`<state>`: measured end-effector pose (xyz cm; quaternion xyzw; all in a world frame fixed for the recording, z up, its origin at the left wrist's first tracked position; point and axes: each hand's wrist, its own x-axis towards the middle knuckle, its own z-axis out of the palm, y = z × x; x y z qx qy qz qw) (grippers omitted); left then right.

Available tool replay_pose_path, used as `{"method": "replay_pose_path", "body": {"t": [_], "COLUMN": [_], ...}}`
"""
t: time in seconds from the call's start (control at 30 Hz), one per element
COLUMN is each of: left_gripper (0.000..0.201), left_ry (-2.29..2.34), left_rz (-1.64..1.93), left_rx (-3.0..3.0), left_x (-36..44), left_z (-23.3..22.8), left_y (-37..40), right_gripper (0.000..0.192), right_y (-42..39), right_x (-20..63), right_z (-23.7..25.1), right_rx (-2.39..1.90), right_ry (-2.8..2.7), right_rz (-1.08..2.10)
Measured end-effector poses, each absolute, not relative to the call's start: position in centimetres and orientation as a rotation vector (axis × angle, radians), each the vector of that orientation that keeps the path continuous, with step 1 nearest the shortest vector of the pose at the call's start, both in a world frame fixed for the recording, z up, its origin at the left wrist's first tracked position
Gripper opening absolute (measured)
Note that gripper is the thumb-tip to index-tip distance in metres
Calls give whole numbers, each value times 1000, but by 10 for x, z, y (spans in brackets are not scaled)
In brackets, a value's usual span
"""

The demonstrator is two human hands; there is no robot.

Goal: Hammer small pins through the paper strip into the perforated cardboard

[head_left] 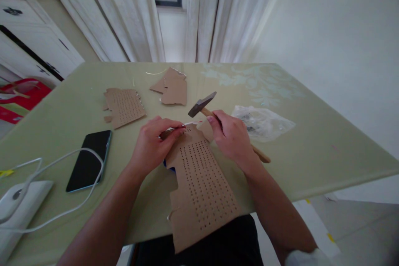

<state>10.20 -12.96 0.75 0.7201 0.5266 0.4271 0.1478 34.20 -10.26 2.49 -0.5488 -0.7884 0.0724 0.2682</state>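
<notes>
Now, left hand (154, 141): you're pinching a thin punch (179, 128) onto the perforated cardboard (202, 187), steadying it.
Right hand (232, 137): gripping the hammer (202, 106), head poised just above.

The tabletop (311, 141) looks smooth and slightly glossy, pale green with a faint printed pattern. The perforated sheet (202, 187) is matt brown cardboard with rough torn edges, as are the smaller pieces (124, 107) and (173, 87). The hammer (202, 104) has a dull dark metal head and a plain wooden handle. The bag (263, 122) is thin, crinkled clear plastic. The phone (89, 160) shows glossy black glass. The cable (59, 216) looks like smooth white plastic, perhaps rubbery.
</notes>
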Motion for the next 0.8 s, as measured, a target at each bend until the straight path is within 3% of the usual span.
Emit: {"method": "replay_pose_path", "body": {"t": [0.17, 0.3, 0.47, 0.63, 0.8], "left_gripper": [14, 12, 12, 12, 13], "left_ry": [1475, 1422, 1427, 1403, 1431], "left_rz": [1264, 1321, 1279, 1277, 1227], "left_rx": [2070, 2103, 2099, 2082, 2058], "left_x": [102, 103, 103, 101, 101], "left_z": [4, 2, 1, -3, -4], "left_y": [-126, -123, -121, -119, -117], "right_gripper": [35, 34, 31, 33, 32], "right_y": [-115, -127, -133, -135, -135], "right_x": [348, 341, 331, 329, 324], "right_z": [76, 108, 116, 123, 112], "right_rx": [-1340, -1329, -1479, -1468, -1552], "right_ry": [-2133, -2196, -2458, -2335, -2461], "right_rz": [290, 173, 57, -72, -32]}}
